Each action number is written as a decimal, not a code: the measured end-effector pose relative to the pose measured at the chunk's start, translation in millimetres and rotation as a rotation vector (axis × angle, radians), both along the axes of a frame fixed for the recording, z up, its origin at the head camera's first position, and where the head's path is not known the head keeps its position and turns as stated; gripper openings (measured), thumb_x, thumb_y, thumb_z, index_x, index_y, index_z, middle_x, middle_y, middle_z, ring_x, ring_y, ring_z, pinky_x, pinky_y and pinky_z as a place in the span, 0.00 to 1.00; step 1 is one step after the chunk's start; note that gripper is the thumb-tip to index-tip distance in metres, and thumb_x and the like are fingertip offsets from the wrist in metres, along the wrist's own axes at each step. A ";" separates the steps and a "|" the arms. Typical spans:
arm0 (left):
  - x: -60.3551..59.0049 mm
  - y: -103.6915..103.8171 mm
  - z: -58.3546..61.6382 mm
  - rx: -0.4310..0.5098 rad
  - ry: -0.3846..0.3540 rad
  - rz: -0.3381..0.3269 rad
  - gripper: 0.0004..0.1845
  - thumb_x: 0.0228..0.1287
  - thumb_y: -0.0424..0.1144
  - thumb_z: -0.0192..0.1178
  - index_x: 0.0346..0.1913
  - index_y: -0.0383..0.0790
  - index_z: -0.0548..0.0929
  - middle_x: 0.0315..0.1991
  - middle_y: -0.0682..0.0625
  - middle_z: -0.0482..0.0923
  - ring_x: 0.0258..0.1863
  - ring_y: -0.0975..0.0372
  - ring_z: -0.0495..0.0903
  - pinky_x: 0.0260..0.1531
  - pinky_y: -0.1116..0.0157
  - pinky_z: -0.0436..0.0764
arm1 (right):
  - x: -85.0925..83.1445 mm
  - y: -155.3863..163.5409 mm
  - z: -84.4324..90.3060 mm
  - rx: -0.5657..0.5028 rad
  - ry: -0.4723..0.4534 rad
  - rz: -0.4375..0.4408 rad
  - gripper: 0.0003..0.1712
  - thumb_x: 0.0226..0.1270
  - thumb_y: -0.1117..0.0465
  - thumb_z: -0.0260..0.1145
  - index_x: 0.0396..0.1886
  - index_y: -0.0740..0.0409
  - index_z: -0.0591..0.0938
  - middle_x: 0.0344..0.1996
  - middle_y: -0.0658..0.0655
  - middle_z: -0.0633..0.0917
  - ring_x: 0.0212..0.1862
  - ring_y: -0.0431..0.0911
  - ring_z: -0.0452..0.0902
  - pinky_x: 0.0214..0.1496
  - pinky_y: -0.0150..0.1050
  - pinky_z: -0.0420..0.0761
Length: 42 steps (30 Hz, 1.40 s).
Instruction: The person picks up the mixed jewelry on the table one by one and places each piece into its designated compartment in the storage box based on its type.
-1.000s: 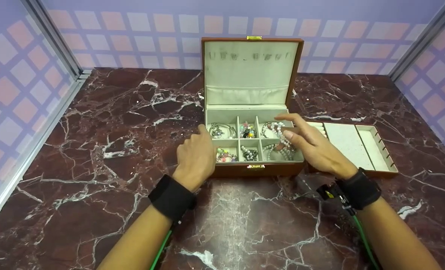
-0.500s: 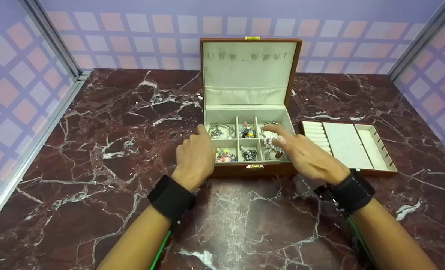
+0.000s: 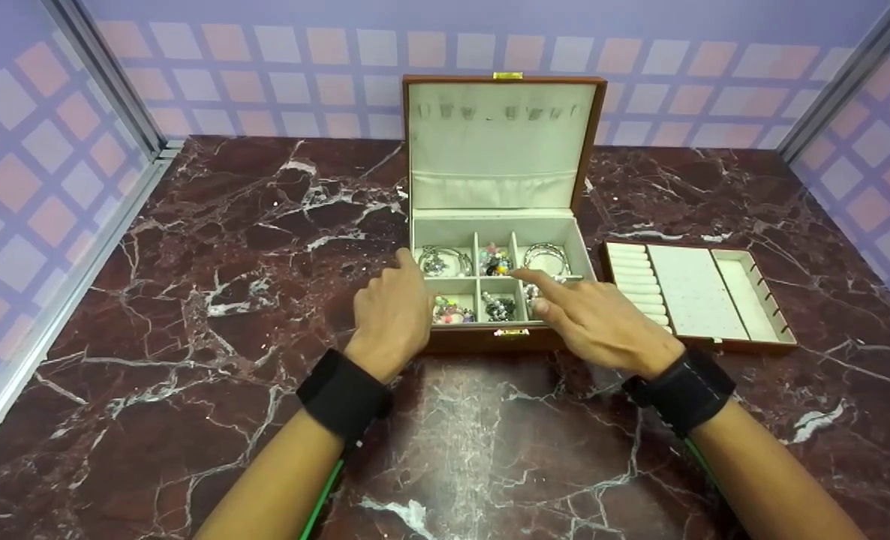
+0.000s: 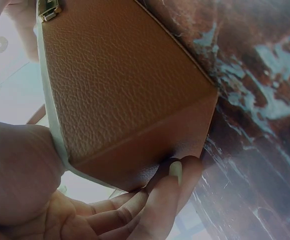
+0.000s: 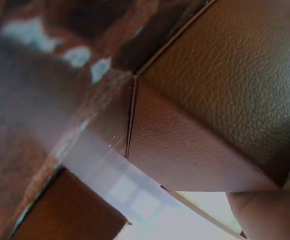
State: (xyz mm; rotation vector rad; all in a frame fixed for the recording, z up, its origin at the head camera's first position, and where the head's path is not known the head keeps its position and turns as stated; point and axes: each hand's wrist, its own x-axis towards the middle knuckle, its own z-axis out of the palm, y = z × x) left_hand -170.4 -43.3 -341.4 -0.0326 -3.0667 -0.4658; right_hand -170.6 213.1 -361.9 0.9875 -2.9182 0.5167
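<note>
A brown jewelry box (image 3: 494,343) with a cream lining stands with its lid up; bracelets and colored beads fill its compartments. My left hand (image 3: 394,311) grips the box's left side, thumb at the rim and fingertips against the outer wall in the left wrist view. My right hand (image 3: 599,319) is over the front right compartment, its index finger extended above the divider. A pearly beaded bracelet (image 3: 533,291) lies by my right thumb and appears pinched there; the other fingers are hidden below. Silvery bracelets (image 3: 546,259) lie in the back right compartment.
To the right of the box lies a lift-out tray (image 3: 696,289) with ring rolls, a flat pad and a notched side section. The dark red marble tabletop (image 3: 265,225) spreads around. Tiled panels (image 3: 325,67) enclose the back and sides.
My right hand has moved left and lowered the beaded bracelet into the front right compartment, uncovering the back right one and the tray. My left hand has stayed in place.
</note>
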 end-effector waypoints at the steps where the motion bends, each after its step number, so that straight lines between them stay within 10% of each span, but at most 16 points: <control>1: 0.0 0.0 0.0 0.000 -0.001 -0.002 0.23 0.68 0.43 0.55 0.58 0.33 0.65 0.36 0.36 0.83 0.30 0.47 0.83 0.28 0.54 0.84 | 0.3 -0.6 -0.1 0.009 0.011 0.001 0.28 0.77 0.41 0.36 0.74 0.37 0.57 0.13 0.42 0.63 0.15 0.37 0.58 0.28 0.36 0.78; 6: -0.1 -0.6 0.5 -0.002 0.001 -0.005 0.24 0.68 0.46 0.56 0.57 0.34 0.65 0.38 0.35 0.83 0.31 0.46 0.84 0.29 0.52 0.84 | 1.3 -3.7 -0.1 0.043 0.036 -0.027 0.28 0.77 0.41 0.37 0.72 0.38 0.62 0.25 0.49 0.81 0.31 0.43 0.79 0.44 0.48 0.83; 12: -0.1 -1.9 0.6 0.002 0.003 -0.013 0.27 0.68 0.45 0.55 0.62 0.31 0.64 0.37 0.35 0.83 0.30 0.47 0.84 0.28 0.53 0.84 | 1.6 -4.1 2.9 0.039 0.017 -0.043 0.29 0.76 0.39 0.36 0.67 0.39 0.69 0.44 0.55 0.86 0.50 0.51 0.81 0.53 0.54 0.80; 28: -1.4 -0.4 1.1 0.016 -0.006 0.001 0.20 0.66 0.38 0.55 0.57 0.32 0.67 0.41 0.32 0.82 0.36 0.43 0.84 0.34 0.50 0.85 | 1.0 40.2 55.0 -0.069 -0.013 -0.088 0.10 0.72 0.54 0.56 0.36 0.50 0.83 0.29 0.47 0.86 0.31 0.38 0.80 0.38 0.35 0.84; 42: -1.8 -1.4 0.0 0.079 0.010 -0.024 0.15 0.65 0.29 0.47 0.50 0.24 0.75 0.41 0.29 0.81 0.37 0.41 0.84 0.35 0.51 0.87 | 10.2 99.1 87.7 0.057 -0.104 -0.271 0.05 0.68 0.50 0.62 0.36 0.41 0.82 0.29 0.43 0.85 0.33 0.37 0.78 0.37 0.31 0.77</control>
